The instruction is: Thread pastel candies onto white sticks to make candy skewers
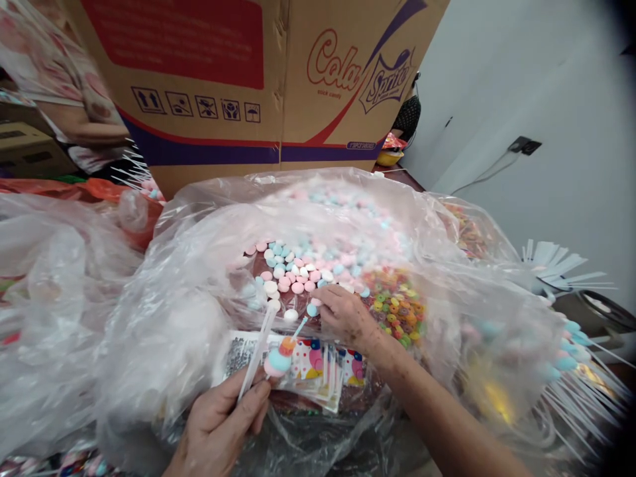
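My left hand (pixel 223 414) is closed around white plastic sticks (pixel 259 351) and a candy skewer (pixel 279 361). Threaded on the skewer are pink and blue candy pieces with orange rings above them, and its thin tip sticks out bare. Just past that tip, my right hand (pixel 346 319) pinches a small pink and blue candy (pixel 312 309); the fingertips partly hide it. Around the fingers lies a loose heap of pink, blue and white candies (pixel 298 271). Printed plastic wrappers (pixel 315 377) lie flat under both hands.
Coloured ring candies (pixel 397 308) are heaped right of my right hand. Clear plastic sheeting (pixel 189 265) surrounds the work area. A large cardboard box (pixel 209 73) stands behind. Finished candy sticks (pixel 571 351) lie at right. A person (pixel 74 86) is at the far left.
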A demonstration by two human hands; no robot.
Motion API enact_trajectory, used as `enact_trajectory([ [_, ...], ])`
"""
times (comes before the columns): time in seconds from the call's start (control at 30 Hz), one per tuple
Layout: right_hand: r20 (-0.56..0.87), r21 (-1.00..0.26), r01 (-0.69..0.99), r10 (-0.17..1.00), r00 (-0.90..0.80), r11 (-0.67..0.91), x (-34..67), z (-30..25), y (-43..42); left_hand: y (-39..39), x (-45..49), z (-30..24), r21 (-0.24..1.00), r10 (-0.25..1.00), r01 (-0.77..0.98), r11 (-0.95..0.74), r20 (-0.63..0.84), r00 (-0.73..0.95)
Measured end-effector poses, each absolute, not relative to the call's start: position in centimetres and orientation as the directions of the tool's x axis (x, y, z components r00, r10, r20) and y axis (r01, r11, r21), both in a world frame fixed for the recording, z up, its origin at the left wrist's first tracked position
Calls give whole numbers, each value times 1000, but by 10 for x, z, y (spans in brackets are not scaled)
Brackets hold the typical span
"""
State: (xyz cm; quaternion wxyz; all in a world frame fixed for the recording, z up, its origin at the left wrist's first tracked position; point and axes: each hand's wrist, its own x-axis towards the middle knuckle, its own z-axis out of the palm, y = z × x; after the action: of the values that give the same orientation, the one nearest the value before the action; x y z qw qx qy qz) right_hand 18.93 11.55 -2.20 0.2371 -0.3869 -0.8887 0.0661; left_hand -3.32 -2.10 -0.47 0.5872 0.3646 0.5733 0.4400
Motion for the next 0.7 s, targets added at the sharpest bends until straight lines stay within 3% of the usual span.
enact_trajectory([
  [0.47,369,-276,597,657,-658,753,188,-24,103,-22,-47,-25,951,954,-85,297,-291,75],
  [0.7,396,-262,679,718,-572,685,184,-25,108,-23,-45,-21,952,958,-111,287,-285,35],
])
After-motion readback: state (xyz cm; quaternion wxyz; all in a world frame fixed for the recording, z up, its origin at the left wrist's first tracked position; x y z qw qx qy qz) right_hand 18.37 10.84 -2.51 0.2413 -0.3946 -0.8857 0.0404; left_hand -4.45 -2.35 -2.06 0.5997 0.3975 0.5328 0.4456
